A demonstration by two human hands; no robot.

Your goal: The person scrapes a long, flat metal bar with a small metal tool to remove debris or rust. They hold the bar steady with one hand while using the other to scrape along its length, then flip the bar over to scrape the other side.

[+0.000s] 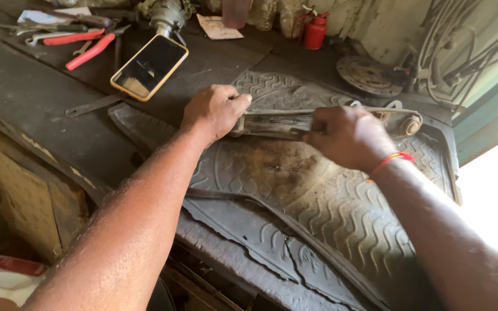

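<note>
L hand [217, 109] is grasping one end of a long metal part [278, 124], R hand [347, 137] is gripping its middle; the part is lying w/ its bushing end [410, 124] over a rubber mat [318, 201] on the bench.

A dark, grimy counter [36, 98] fills the view, partly covered by a worn rubber mat [329, 213] with wavy ridges. Behind it rises a stained, pale wall [387, 23] with cables [462, 52] hanging at the right. Bright daylight floods in from the right edge, past a green frame [485, 121].
</note>
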